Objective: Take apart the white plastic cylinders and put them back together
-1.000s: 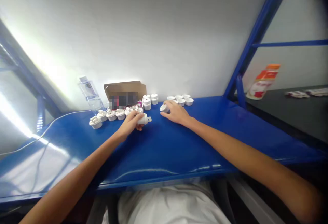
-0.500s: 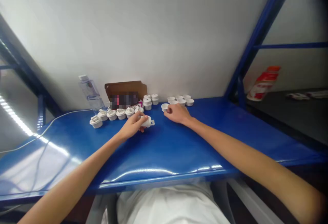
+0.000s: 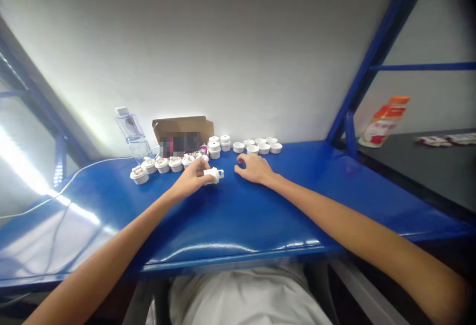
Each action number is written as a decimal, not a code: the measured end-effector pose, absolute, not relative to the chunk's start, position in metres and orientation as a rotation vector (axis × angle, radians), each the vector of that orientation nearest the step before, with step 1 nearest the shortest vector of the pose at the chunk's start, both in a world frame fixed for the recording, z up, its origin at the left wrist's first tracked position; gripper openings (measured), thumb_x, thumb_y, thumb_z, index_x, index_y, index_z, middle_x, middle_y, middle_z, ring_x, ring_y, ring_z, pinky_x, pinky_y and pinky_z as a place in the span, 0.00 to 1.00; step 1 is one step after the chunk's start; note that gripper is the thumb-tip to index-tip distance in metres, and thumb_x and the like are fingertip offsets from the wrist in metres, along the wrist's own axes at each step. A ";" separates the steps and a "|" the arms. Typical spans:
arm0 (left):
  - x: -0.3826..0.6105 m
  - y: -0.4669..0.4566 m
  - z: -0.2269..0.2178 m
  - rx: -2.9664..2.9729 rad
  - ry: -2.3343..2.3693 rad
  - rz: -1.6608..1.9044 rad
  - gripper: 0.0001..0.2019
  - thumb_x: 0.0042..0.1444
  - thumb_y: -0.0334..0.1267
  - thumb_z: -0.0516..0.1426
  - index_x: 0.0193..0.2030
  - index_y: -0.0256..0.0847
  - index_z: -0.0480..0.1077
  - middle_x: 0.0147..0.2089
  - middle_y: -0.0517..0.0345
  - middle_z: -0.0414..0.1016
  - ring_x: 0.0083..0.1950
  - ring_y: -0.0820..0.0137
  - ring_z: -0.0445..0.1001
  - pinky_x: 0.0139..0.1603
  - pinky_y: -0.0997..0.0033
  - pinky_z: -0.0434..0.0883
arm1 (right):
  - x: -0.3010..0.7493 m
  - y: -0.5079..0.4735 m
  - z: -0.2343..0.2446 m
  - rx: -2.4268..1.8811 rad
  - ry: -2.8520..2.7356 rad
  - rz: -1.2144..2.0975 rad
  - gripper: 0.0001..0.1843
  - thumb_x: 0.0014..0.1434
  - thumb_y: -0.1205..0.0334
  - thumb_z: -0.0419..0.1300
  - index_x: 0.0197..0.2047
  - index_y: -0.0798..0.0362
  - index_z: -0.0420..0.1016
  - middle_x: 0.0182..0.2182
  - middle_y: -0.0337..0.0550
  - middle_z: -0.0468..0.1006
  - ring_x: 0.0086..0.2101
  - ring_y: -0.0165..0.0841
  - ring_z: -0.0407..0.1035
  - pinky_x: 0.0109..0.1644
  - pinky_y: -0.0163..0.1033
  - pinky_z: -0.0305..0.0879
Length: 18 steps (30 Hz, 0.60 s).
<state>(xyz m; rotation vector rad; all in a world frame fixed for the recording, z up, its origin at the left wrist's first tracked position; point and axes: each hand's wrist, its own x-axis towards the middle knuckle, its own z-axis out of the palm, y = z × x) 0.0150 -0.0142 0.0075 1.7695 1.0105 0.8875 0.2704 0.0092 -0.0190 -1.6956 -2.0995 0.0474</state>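
Observation:
My left hand (image 3: 191, 178) is closed around a white round plastic fitting (image 3: 212, 176), held on its side above the table. A small loop-shaped tab on it points right; part of its body is hidden by my fingers. My right hand (image 3: 255, 168) holds nothing, thumb and fingers apart in a curve over the table. Just beyond it stand several small white cups (image 3: 252, 150) with open tops, one white cup (image 3: 238, 147) at their left end. Behind my left hand runs a row of white lidded fittings (image 3: 162, 166) with pieces on top.
White round pieces (image 3: 214, 150), some stacked, stand between the row and the cups. An open cardboard box (image 3: 182, 125) and a clear bottle (image 3: 133, 136) are at the back left of the blue table (image 3: 238, 216). A white cable (image 3: 92, 166) crosses the left side.
My right hand has let go of the white cup, its fingers have opened and it has drawn back slightly. The cup now sits farther back beside the others. My left hand keeps the fitting.

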 end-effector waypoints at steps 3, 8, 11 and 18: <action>0.011 -0.014 0.008 1.775 1.010 0.881 0.20 0.45 0.35 0.65 0.45 0.42 0.65 0.39 0.60 0.74 0.39 0.68 0.76 0.39 0.70 0.71 | 0.271 0.012 -0.024 -1.632 -2.133 0.068 0.24 0.63 0.52 0.58 0.60 0.50 0.73 0.57 0.49 0.77 0.55 0.46 0.72 0.55 0.46 0.68; 0.009 -0.013 0.007 1.824 1.030 0.822 0.23 0.43 0.32 0.62 0.50 0.41 0.70 0.40 0.56 0.76 0.38 0.68 0.74 0.37 0.70 0.70 | 0.274 0.026 -0.026 -1.626 -2.175 0.142 0.33 0.63 0.49 0.57 0.69 0.51 0.64 0.70 0.51 0.61 0.65 0.48 0.61 0.64 0.50 0.62; 0.009 -0.010 0.005 1.861 1.049 0.778 0.22 0.44 0.33 0.62 0.49 0.40 0.72 0.39 0.55 0.76 0.37 0.67 0.74 0.36 0.69 0.70 | 0.274 0.032 -0.024 -1.694 -2.168 0.169 0.34 0.61 0.46 0.59 0.67 0.51 0.65 0.72 0.51 0.57 0.66 0.51 0.60 0.62 0.51 0.64; 0.001 -0.006 0.011 2.446 1.104 0.793 0.18 0.43 0.40 0.66 0.43 0.43 0.76 0.39 0.54 0.76 0.40 0.61 0.72 0.42 0.65 0.68 | 0.271 0.025 -0.023 -1.663 -2.168 0.132 0.22 0.63 0.49 0.57 0.57 0.49 0.70 0.60 0.48 0.73 0.53 0.46 0.72 0.53 0.47 0.68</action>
